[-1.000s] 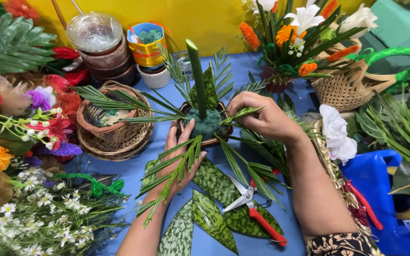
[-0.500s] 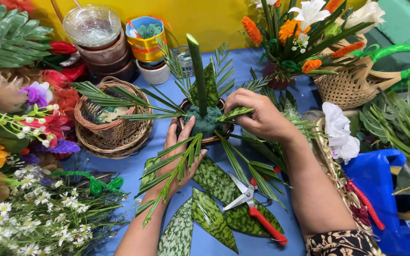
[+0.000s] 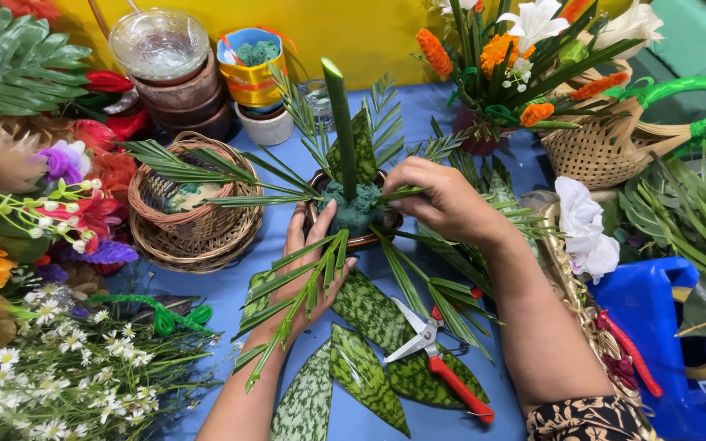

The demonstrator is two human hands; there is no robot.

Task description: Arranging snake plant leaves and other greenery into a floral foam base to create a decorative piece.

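Hands work either side of a small bowl [image 3: 353,237] on a blue table [image 3: 206,286], where a block of green foam [image 3: 357,208] bears a tall upright green stalk [image 3: 341,122] and a fan of palm fronds [image 3: 206,175]. Her right hand [image 3: 443,200] has its fingers pinched together on a frond stem [image 3: 394,194] at the foam's edge, while the left hand [image 3: 312,261], fingers spread open, presses against the bowl's near side under another frond [image 3: 304,290]. Spotted leaves [image 3: 369,359] lie in front, red-handled scissors [image 3: 439,359] upon them. A woven basket [image 3: 198,220] stands to the left. Judging by the grip, the stem is being seated; pushing it home would call for a firm, steady bowl.
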